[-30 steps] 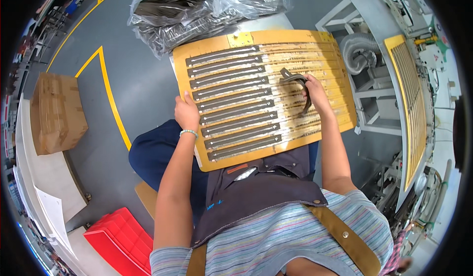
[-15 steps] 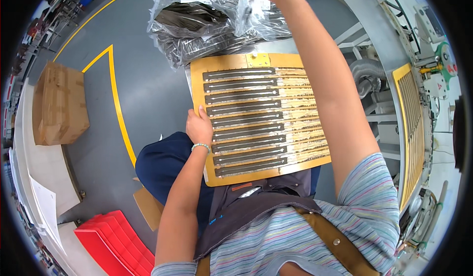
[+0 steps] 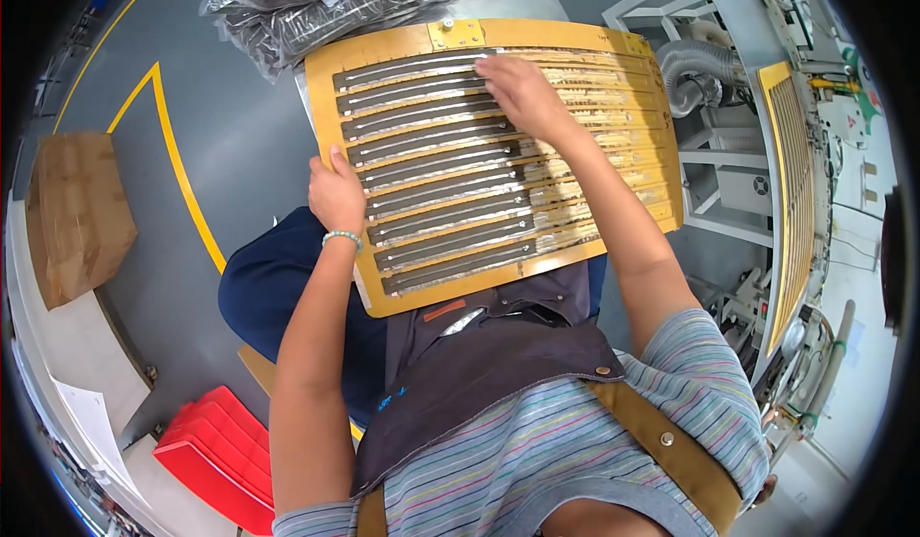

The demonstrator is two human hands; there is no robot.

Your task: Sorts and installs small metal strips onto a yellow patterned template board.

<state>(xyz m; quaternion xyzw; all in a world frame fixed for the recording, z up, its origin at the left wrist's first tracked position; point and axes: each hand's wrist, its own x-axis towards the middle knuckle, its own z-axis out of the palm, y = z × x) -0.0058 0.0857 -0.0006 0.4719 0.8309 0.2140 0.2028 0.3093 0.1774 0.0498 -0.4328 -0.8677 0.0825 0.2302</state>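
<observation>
A yellow slotted board (image 3: 321,77) rests tilted across my lap. Several dark strips (image 3: 436,144), each with a silvery line along it like a zipper, lie in parallel rows on its left half. The right half shows shiny, silvery-gold slots. My left hand (image 3: 337,195) grips the board's left edge, thumb on top and the other fingers partly hidden. At the top row, my right hand (image 3: 522,96) has bent, gathered fingers touching the right end of the uppermost strip. Whatever may be between those fingertips is too small to make out.
Clear plastic bags of dark material (image 3: 335,15) lie beyond the board. At left are a cardboard box (image 3: 84,216) and red bins (image 3: 218,460). A second yellow slotted board (image 3: 791,202) leans by machinery at right, near a grey flexible hose (image 3: 685,77).
My right hand has come back from the plastic bags to the board's top row. My left hand keeps its hold on the board's edge. The whole view has shifted.
</observation>
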